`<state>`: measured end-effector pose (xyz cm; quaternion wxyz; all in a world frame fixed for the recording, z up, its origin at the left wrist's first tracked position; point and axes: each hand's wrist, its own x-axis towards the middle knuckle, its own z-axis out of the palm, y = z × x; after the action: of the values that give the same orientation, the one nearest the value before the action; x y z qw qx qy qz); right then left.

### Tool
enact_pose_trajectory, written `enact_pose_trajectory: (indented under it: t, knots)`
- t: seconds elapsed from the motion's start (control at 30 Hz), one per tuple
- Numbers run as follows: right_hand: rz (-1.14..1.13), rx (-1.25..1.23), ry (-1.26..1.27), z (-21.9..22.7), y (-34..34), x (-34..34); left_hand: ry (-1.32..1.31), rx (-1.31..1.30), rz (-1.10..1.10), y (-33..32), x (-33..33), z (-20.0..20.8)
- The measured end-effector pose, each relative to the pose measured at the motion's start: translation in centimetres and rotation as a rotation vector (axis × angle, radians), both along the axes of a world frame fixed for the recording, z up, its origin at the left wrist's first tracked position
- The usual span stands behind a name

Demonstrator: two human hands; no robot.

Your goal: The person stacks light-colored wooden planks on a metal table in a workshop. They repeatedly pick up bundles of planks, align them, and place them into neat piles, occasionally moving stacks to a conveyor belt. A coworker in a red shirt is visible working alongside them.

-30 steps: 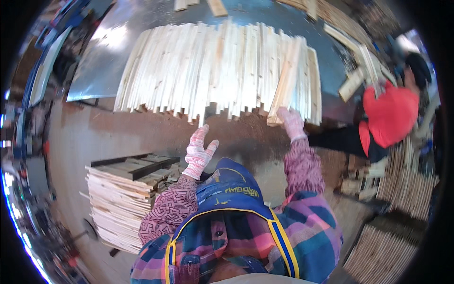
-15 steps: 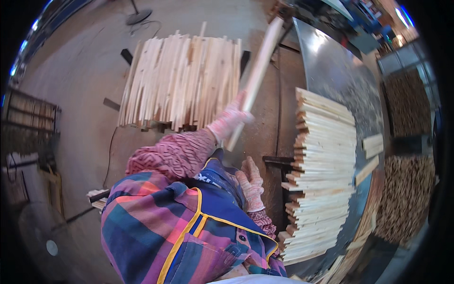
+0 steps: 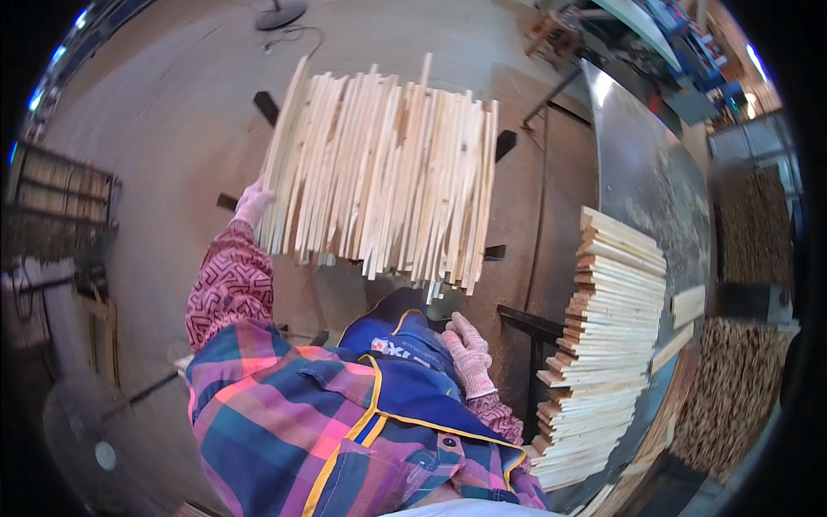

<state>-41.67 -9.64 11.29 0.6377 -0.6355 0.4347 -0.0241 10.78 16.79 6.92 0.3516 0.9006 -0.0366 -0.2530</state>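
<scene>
At the left edge of a wide pile of pale wooden strips (image 3: 388, 164), my left hand (image 3: 254, 204) in a whitish-pink knit glove is closed on the near part of a wooden strip (image 3: 287, 125). That strip lies along the pile's left side, tilted slightly, its far end reaching beyond its neighbours. My right hand (image 3: 469, 355), gloved the same way, hovers in front of my blue apron (image 3: 405, 345). Its fingers are loosely stretched and nothing shows in them. To its right, a second stack of wooden strips (image 3: 616, 345) lies on a metal-topped table (image 3: 637, 164).
Dark support bars (image 3: 505, 145) stick out from under the pile. A dark metal bar (image 3: 530, 323) juts from the table toward my right hand. Large bundles of wood (image 3: 728, 388) stand at the far right. A round fan guard (image 3: 73, 431) is at lower left, and a stand base with a cable (image 3: 280, 15) sits beyond the pile.
My left hand has swung left with the strip, from the pile's right side to its left edge, and the strip now lies there. My right hand stays by the apron. The view has shifted.
</scene>
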Motion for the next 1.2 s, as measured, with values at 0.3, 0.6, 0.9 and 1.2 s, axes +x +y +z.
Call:
enact_pose_trajectory:
  t: [0.3,0.6,0.9,1.2]
  knots:
    - [0.09,-0.224,0.106,0.6,-1.0,0.1,-0.4,0.667,0.08,-3.5,1.1,-11.7]
    - [-0.425,-0.429,-0.067,1.1,-5.6,-11.4,-0.717,-0.026,-0.612,-32.1,-22.6,0.8]
    - [-1.208,-0.833,0.461,6.7,-9.2,-48.2,0.252,-0.335,-1.096,-36.0,-59.0,-0.1]
    - [-1.522,-0.155,1.117,-8.8,11.2,-79.2,1.193,-0.273,-0.35,-38.2,-73.7,-7.0]
